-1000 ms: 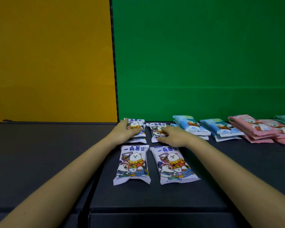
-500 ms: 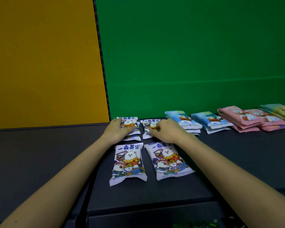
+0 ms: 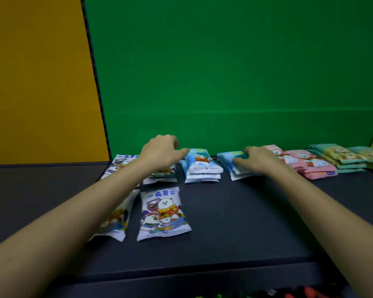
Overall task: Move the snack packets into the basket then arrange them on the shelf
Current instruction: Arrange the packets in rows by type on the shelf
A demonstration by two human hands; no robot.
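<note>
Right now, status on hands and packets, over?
Left hand above white stack, thumb by first blue stack, grip unclear. Right hand flat on second blue stack. Pink stack close at right wrist.

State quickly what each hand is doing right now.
Left hand: fingers curled beside the left blue packet stack; grip cannot be told.
Right hand: open, resting on the right blue packet stack.
</note>
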